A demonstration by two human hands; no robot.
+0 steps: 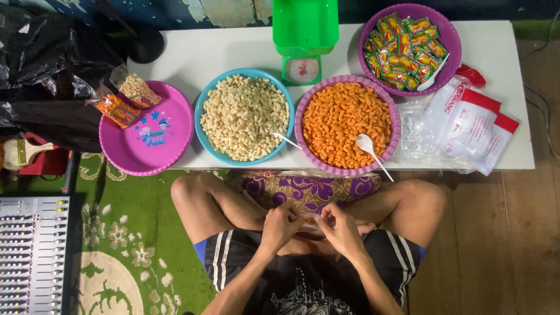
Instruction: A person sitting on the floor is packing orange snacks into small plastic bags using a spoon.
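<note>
Hands: left hand [280,224] and right hand [338,227] meet over the lap, fingertips pinching a small clear plastic packet [309,219] between them.
Within reach: purple bowl of orange macaroni snacks [347,125], white spoon [370,148] resting inside.
Beside it: blue bowl of pale snacks [244,116].

A small clear plastic packet [309,220] sits pinched between the left hand [280,224] and right hand [341,228], held low over the lap of a person seated cross-legged; its contents (a faint orange shows through) are mostly hidden by the fingers.
</note>
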